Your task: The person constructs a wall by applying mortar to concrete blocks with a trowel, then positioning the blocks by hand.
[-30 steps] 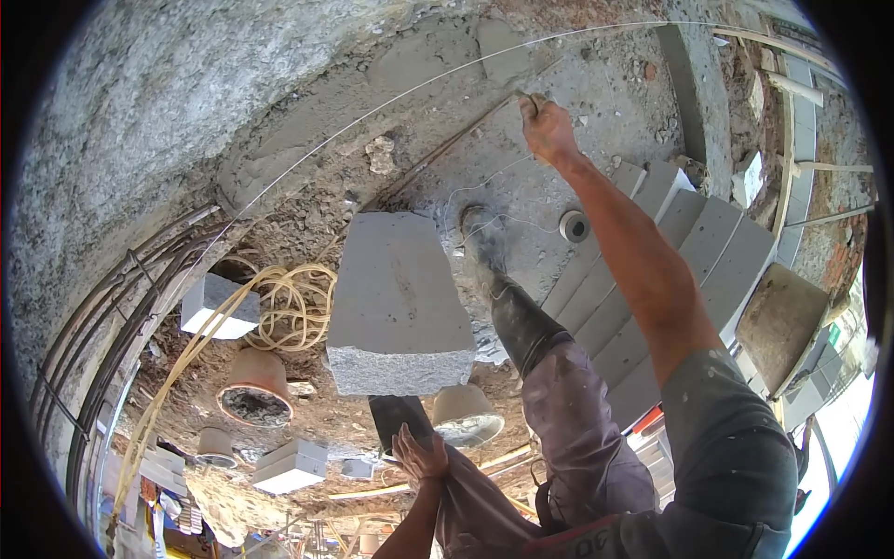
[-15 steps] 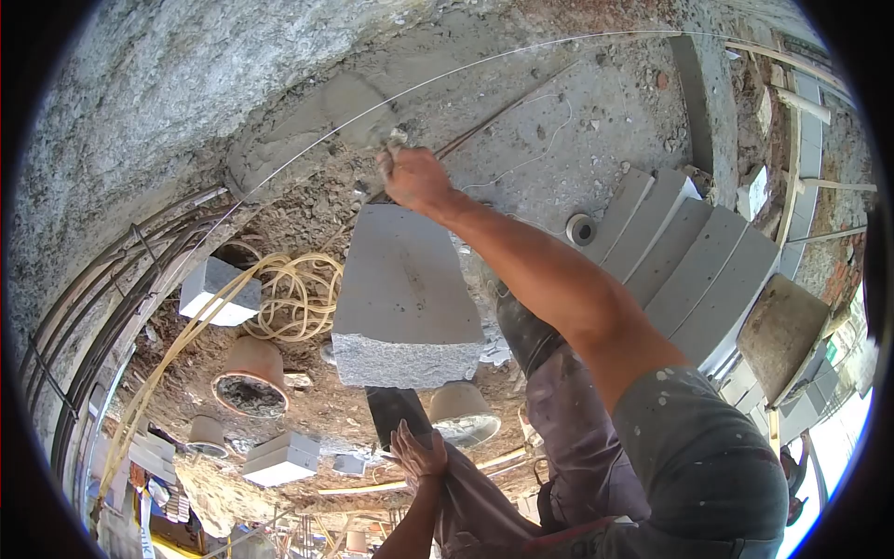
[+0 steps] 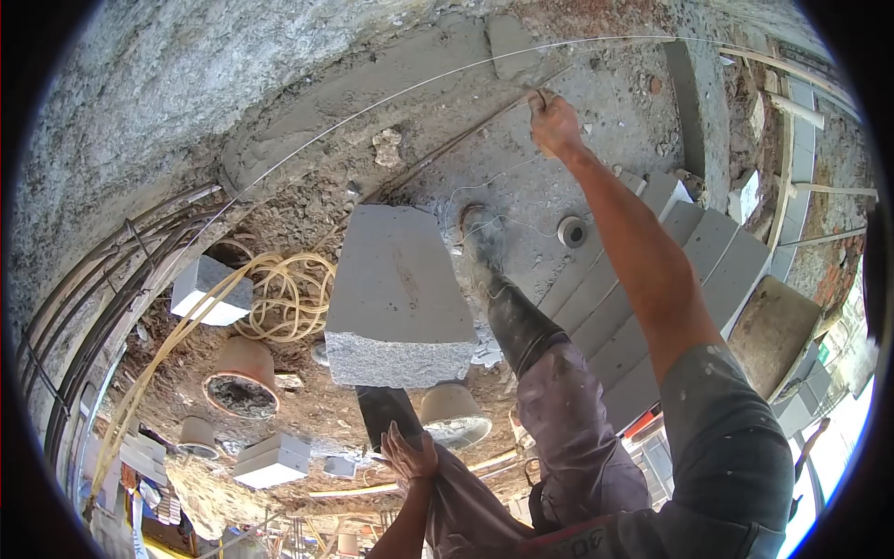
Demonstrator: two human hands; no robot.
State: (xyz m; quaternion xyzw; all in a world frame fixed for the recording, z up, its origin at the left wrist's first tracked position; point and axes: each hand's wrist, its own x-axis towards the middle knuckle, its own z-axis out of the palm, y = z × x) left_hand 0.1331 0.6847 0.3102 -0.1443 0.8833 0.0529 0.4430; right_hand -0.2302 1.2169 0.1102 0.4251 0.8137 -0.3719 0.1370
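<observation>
My right hand (image 3: 556, 127) is a closed fist at the end of my outstretched arm, above the grey ground. What it grips is too small and blurred to make out. Just beyond it lies a flat grey patch (image 3: 512, 47) on the wet mortar strip (image 3: 391, 79) along the rough wall. My left hand (image 3: 410, 458), fingers spread, rests against my left leg. Between my arms stands a large grey block (image 3: 400, 270) with a rough, pale near face. A white string (image 3: 410, 88) curves over the mortar. A stone lump (image 3: 386, 146) lies near the strip.
Long grey blocks (image 3: 643, 289) are stacked at the right, beside a tub (image 3: 773, 335). A small roll (image 3: 572, 232) lies near my boot (image 3: 484, 242). At the left are a coiled hose (image 3: 284, 298), dark bars (image 3: 112, 289) and a bucket (image 3: 240, 377).
My right hand has moved right and farther out, away from the stone lump. My right boot now shows beside the large block. My left hand stays on my leg.
</observation>
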